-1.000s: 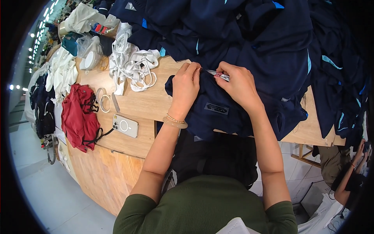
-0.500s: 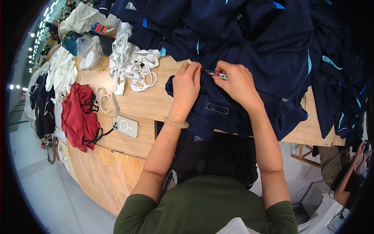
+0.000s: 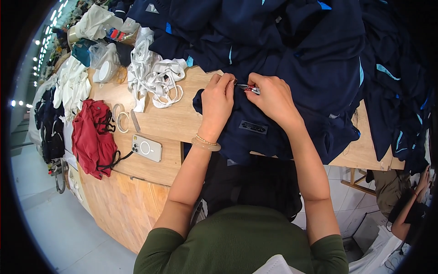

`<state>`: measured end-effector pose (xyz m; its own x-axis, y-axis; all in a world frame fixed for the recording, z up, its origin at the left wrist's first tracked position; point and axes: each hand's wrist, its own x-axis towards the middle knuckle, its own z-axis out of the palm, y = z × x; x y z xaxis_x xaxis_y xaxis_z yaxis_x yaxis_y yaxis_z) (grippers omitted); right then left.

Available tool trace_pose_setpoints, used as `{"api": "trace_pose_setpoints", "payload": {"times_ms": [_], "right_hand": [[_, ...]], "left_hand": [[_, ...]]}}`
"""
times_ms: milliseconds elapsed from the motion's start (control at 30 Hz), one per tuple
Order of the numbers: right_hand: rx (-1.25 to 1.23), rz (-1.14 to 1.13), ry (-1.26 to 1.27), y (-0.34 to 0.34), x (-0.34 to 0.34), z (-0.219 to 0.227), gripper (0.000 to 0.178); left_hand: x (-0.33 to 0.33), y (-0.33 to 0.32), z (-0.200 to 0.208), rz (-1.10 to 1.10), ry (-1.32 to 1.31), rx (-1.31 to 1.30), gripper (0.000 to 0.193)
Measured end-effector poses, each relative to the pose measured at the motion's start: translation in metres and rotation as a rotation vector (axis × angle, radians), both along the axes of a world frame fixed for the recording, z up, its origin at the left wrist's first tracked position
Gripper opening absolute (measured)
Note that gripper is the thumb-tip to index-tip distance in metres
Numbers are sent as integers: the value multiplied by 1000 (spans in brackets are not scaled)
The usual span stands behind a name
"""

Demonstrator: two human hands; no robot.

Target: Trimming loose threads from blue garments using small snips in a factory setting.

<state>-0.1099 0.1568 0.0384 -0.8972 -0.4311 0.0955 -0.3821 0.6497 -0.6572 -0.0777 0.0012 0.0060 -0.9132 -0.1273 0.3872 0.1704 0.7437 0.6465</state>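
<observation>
My right hand (image 3: 273, 98) is closed round a small pair of thread snips (image 3: 254, 90) with metal showing between the fingers. The tips of the snips point left, toward my left hand (image 3: 217, 100), which pinches a bit of the navy garment (image 3: 253, 144). This garment lies bunched under both hands and hangs over the table's near edge; a dark rectangular patch (image 3: 253, 127) shows on it. Fingertips hide the exact spot where snips and cloth meet.
Beyond my hands rises a big heap of navy garments (image 3: 292, 41) with light blue trim. Leftward on the wooden table (image 3: 171, 125) are white straps (image 3: 164, 77), tape rings (image 3: 123, 119), a phone (image 3: 147, 147) and a red cloth bag (image 3: 93, 137). Another person's arm (image 3: 404, 221) shows at far right.
My right hand has shifted slightly left, bringing the snips nearer my left fingertips. More of the blades shows now. My left hand stays almost in place, still pinching the garment.
</observation>
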Motion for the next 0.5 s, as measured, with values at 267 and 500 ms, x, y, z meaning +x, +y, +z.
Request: {"api": "trace_pose_setpoints", "payload": {"times_ms": [267,500], "right_hand": [[-515,-346,-42,79,35,49,18],[-603,-674,-371,234,96,-13,12]], "left_hand": [[17,-103,19,284,160,492,23],[51,-145,-23,131,-526,1001,28]]}}
